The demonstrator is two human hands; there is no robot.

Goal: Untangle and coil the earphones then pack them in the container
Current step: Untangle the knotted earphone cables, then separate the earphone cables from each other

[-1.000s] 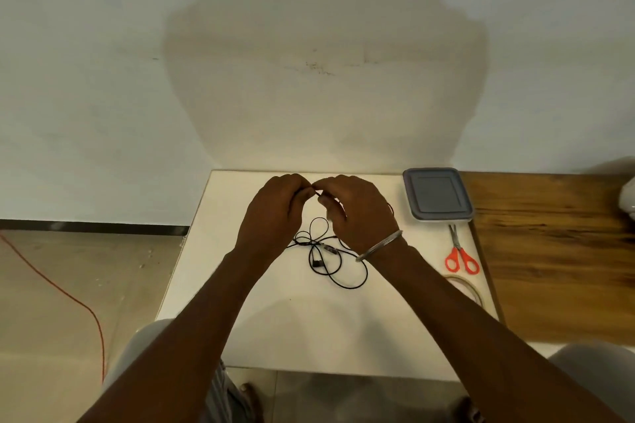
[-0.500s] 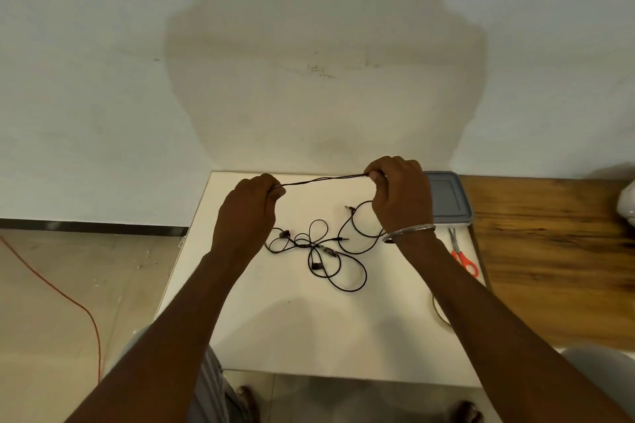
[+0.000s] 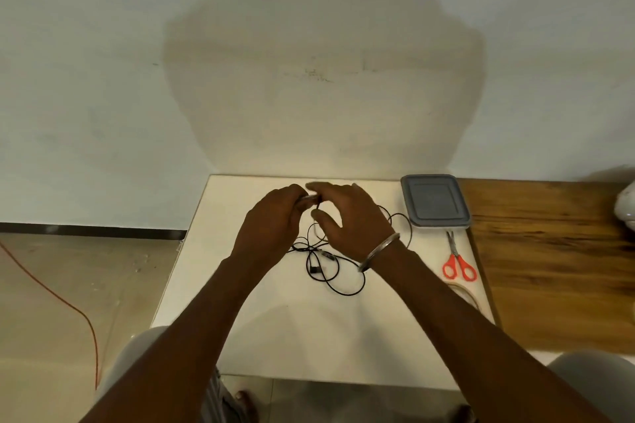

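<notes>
Both hands have closed back in on each other since half a second ago, when they held a length of cable stretched taut between them. The black earphones (image 3: 323, 269) lie mostly as a loose tangle of loops on the white desk (image 3: 275, 336), near its far middle, with one strand rising to the hands just above. Untangling looks only begun (the loops still cross one another), and coiling and packing are both left to do. The container (image 3: 441, 224) sits at the desk's far right corner with its grey lid (image 3: 434, 199) on, near the heap but not touching it.

The left hand (image 3: 271, 220) is raised over the desk, its fingers (image 3: 295, 196) curled and pinching the strand. The right hand (image 3: 354, 220), a metal bangle (image 3: 378, 251) at its wrist, is just beside it, fingers stretched out and thumb apart, blurred, seemingly gripping nothing. Red-handled scissors (image 3: 458, 261) lie on the near side of the container, and a roll of tape (image 3: 469, 295) nearer still, partly hidden behind the right forearm.
</notes>
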